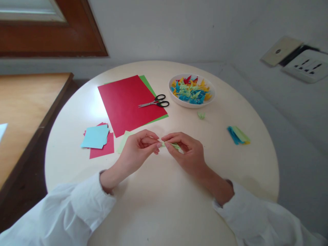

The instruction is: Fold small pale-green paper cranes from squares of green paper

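Between both hands is a small folded piece of light green paper (175,146), mostly hidden by the fingers. My left hand (139,143) pinches its left end between thumb and fingers. On the other side my right hand (188,148) is closed on the right part, thumb in front. Both hands hover low over the middle of the white round table (159,198). A light green paper sheet (124,140) lies partly behind my left hand. Beyond the right hand sits one small light green folded paper piece (201,115).
Red paper (128,106) lies over green sheets, with black-handled scissors (155,101) on its right edge. A white bowl (192,103) holds many colourful folded paper cranes. Small blue squares (95,136) top red ones (109,147) at left. Folded coloured papers (238,135) lie right.
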Demonstrator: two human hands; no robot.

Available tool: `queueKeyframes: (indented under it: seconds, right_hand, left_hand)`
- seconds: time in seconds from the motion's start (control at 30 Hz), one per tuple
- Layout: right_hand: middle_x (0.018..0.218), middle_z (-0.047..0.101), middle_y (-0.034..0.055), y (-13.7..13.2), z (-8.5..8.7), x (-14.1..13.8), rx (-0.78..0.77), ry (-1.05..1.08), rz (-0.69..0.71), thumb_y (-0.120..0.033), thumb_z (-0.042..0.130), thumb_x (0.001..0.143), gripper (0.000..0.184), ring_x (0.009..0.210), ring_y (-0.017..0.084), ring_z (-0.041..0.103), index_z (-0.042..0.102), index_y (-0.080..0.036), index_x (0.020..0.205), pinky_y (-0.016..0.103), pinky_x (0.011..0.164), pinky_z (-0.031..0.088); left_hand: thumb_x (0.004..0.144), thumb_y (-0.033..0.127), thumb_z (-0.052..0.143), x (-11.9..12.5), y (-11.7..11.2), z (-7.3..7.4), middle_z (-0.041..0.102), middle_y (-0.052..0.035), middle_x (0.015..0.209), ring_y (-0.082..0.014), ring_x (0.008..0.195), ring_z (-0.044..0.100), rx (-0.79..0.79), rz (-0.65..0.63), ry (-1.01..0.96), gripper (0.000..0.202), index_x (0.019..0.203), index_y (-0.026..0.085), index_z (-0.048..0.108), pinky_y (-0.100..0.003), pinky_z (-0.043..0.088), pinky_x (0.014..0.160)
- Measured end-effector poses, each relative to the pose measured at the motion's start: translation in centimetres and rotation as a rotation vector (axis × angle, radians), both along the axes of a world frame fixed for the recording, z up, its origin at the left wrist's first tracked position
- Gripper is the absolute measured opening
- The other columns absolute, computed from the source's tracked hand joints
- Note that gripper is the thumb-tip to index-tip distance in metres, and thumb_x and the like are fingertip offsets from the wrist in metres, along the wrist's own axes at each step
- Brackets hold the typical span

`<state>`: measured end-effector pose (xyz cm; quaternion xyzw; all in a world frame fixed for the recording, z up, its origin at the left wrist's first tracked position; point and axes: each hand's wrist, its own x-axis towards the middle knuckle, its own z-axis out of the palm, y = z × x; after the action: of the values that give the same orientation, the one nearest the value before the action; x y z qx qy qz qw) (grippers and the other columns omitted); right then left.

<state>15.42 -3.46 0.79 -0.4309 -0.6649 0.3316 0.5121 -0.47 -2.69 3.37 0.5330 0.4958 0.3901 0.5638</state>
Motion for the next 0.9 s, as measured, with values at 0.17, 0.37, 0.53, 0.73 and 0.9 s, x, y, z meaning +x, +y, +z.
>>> queueKeyframes:
  seconds: [0.17,0.37,0.53,0.73,0.9]
  right_hand:
    - [0.085,0.069,0.0047,-0.13,0.07,-0.06,-0.021,0.019,-0.003,-0.014,0.060,0.076,0.007,0.081,0.016,0.065,0.061,-0.020,0.072,0.027,0.070,0.054]
    - [0.086,0.069,0.0052,-0.15,0.27,-0.14,-0.060,0.059,-0.014,-0.014,0.060,0.075,0.008,0.082,0.016,0.065,0.061,-0.020,0.071,0.027,0.068,0.054]
    - [0.087,0.069,0.0051,-0.11,0.18,-0.12,-0.062,0.058,-0.020,-0.015,0.060,0.075,0.007,0.082,0.016,0.065,0.061,-0.020,0.071,0.027,0.068,0.054]
    - [0.086,0.069,0.0050,-0.13,0.39,-0.10,-0.054,0.029,-0.043,-0.014,0.061,0.074,0.008,0.080,0.015,0.065,0.062,-0.020,0.069,0.025,0.063,0.053]
    - [0.086,0.070,0.0051,-0.19,0.46,-0.17,-0.044,0.026,-0.052,-0.014,0.060,0.074,0.008,0.080,0.016,0.066,0.062,-0.020,0.069,0.026,0.063,0.053]
  left_hand:
    - [0.066,0.030,0.070,-0.08,-0.07,-0.04,0.066,-0.0006,0.057,-0.0142,0.056,0.063,-0.017,0.022,-0.018,0.021,0.073,0.016,0.056,-0.025,0.049,0.055]
    - [0.065,0.028,0.071,-0.02,-0.12,0.16,0.067,-0.0014,0.058,-0.0152,0.056,0.064,-0.026,0.032,-0.019,0.020,0.072,0.016,0.057,-0.025,0.050,0.055]
    - [0.066,0.025,0.070,0.07,-0.11,0.46,0.067,-0.0011,0.058,-0.0150,0.057,0.064,-0.030,0.027,-0.013,0.017,0.071,0.015,0.057,-0.025,0.050,0.056]
    - [0.071,0.025,0.067,-0.27,-0.20,-0.17,0.068,-0.0015,0.061,-0.0145,0.061,0.065,-0.009,-0.011,-0.021,0.015,0.076,0.015,0.058,-0.024,0.050,0.059]
    - [0.072,0.026,0.066,-0.37,-0.17,-0.41,0.069,-0.0022,0.064,-0.0148,0.062,0.066,0.007,-0.036,-0.025,0.015,0.079,0.015,0.058,-0.025,0.051,0.061]
